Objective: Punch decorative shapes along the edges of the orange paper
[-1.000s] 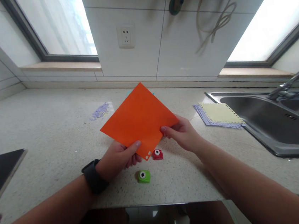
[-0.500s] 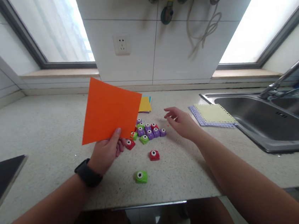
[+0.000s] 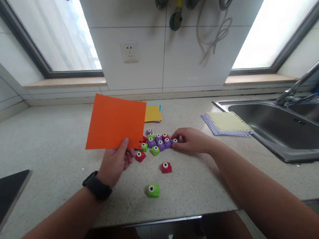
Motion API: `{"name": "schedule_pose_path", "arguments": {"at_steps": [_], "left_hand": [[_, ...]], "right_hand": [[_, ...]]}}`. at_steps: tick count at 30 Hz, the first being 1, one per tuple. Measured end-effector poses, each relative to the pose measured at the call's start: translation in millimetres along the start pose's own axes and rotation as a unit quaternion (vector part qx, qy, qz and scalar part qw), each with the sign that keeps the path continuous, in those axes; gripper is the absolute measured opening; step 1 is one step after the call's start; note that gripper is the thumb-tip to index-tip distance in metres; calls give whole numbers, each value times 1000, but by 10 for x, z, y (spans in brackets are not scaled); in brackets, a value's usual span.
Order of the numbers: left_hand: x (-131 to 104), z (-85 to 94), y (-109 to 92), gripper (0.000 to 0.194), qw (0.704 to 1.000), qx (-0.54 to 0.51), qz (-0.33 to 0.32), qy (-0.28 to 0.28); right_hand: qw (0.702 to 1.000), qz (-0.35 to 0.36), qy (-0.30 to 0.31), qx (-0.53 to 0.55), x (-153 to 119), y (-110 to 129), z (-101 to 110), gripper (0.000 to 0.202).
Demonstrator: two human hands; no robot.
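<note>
An orange sheet of paper (image 3: 115,122) is pinched in my left hand (image 3: 117,156), thumb on top near its lower edge. Small holes show at the sheet's lower right corner. My right hand (image 3: 188,140) has thumb and fingers closed round a purple craft punch (image 3: 174,141) at the right end of a cluster of purple, green and red punches. Nearer me lie a red punch (image 3: 166,167) and a green punch (image 3: 153,190), apart from the cluster. Another red punch (image 3: 140,156) sits just right of my left fingers.
Behind the punches lies a stack of coloured paper (image 3: 153,113), yellow on top. Sheets with punched edges (image 3: 228,121) rest beside the steel sink (image 3: 272,158) on the right. A dark flat object (image 3: 6,196) is at the left of the counter (image 3: 51,146).
My right hand has come down and closed on the purple punch at the cluster's right end. The orange sheet has tipped and lowered slightly in my left hand.
</note>
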State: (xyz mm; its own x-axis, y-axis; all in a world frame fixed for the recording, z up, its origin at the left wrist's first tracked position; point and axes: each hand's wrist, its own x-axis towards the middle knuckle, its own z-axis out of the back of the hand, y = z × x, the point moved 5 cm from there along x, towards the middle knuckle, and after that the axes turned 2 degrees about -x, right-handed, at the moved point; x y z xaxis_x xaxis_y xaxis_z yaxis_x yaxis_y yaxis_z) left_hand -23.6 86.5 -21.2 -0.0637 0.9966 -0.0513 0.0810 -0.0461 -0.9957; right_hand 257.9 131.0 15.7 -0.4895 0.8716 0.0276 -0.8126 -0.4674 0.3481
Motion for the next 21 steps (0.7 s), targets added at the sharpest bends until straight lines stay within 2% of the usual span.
{"name": "schedule_pose_path", "arguments": {"at_steps": [13, 21], "left_hand": [[21, -2, 15, 56, 1000, 8, -10, 6], [5, -13, 6, 58, 1000, 18, -11, 9]], "right_hand": [[998, -18, -51, 13, 33, -126, -34, 36], [998, 14, -56, -10, 55, -115, -20, 22]]}}
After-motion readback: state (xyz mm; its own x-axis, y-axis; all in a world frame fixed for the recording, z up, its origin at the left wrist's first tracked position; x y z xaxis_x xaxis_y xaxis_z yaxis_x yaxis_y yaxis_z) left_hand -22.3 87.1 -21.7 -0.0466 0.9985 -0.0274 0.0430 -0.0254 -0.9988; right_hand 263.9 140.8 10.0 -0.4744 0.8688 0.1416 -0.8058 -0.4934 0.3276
